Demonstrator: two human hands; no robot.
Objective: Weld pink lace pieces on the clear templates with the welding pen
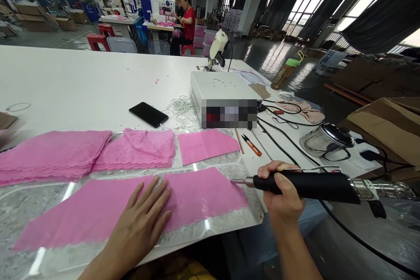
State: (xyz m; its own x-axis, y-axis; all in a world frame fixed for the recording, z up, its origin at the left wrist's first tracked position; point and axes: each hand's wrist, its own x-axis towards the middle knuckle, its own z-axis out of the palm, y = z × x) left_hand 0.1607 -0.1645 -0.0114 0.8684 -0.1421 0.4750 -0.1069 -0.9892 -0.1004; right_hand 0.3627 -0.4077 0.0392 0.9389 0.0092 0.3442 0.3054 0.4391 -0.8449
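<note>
My left hand (141, 216) lies flat with fingers slightly spread, pressing on two pink fabric pieces where they meet. One pink piece (82, 210) stretches to the left under it, the other pink piece (203, 197) to the right. Wrapped around a black-handled tool (315, 186) with a thin metal tip is my right hand (282, 190). The tip points left and reaches the right end of the right piece; whether it touches the fabric I cannot tell. Under the fabric is a clear, shiny sheet (229, 223).
Behind lie stacked pink lace pieces (55, 153) and a small pink panel (206, 145). A grey box (226, 85), phone (149, 114), orange thread snips (252, 145), glass pot (328, 140) and bottle (287, 72) stand around. Black cables (278, 140) cross the right side.
</note>
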